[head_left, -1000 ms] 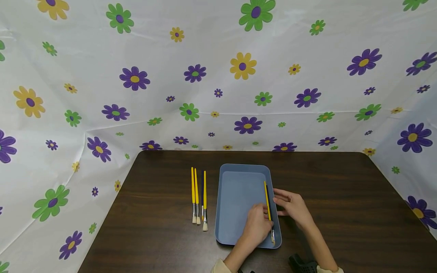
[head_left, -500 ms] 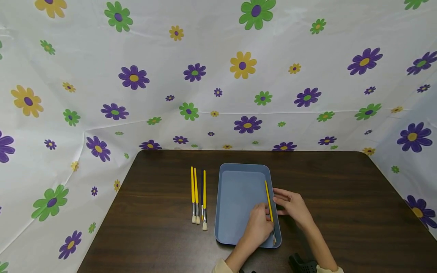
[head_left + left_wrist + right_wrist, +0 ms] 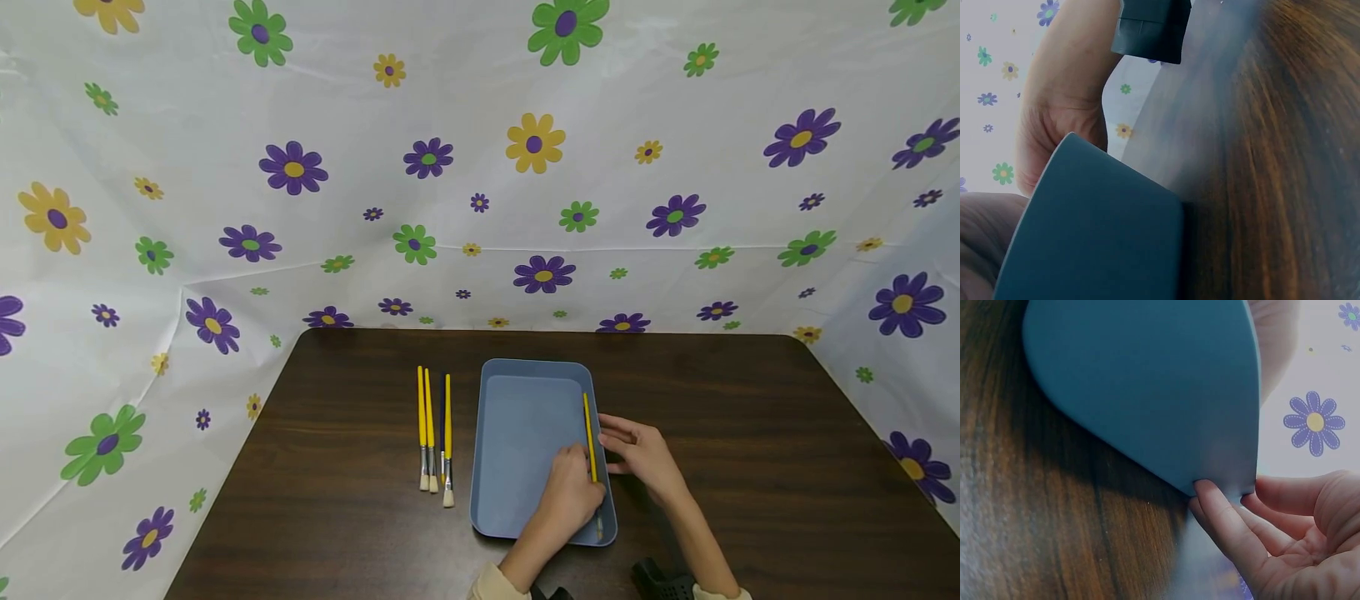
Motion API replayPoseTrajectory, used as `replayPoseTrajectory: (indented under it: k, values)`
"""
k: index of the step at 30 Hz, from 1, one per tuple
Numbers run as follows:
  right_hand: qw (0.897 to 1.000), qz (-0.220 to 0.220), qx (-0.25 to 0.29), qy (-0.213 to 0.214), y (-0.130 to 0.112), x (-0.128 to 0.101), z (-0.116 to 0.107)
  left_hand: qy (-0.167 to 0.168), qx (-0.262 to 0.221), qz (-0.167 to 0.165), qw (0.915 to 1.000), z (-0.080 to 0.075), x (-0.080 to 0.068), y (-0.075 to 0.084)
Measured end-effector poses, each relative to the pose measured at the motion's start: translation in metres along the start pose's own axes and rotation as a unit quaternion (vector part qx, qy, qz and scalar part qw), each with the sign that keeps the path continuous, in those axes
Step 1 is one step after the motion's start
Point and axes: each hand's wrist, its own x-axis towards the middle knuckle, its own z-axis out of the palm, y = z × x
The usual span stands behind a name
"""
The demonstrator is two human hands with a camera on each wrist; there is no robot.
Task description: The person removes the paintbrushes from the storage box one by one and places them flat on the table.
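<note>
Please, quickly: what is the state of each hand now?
Left hand: grip closed on the yellow paintbrush in the blue tray.
Right hand: open, fingertips touching the tray's outer wall.

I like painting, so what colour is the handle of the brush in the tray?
Yellow. The paintbrush handle shows best in the head view.

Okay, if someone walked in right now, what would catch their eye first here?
Probably the loud flower-print cloth walling in the dark wooden table. Then the blue tray at its centre, where the left hand pinches a yellow paintbrush along the right rim while the right hand touches the tray's outside. More brushes lie left of it.
</note>
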Motion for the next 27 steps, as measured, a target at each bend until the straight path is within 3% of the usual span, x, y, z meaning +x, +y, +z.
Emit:
replayPoseTrajectory:
  k: [12,27]
  values:
    - [1.0,0.002,0.002,0.001,0.001,0.0,-0.001,0.016,-0.067,0.001,0.9976,-0.002,-0.004,-0.004]
    - [1.0,0.007,0.005,-0.003,-0.001,0.0,0.0,0.008,-0.106,0.007,0.9943,-0.024,-0.005,-0.013]
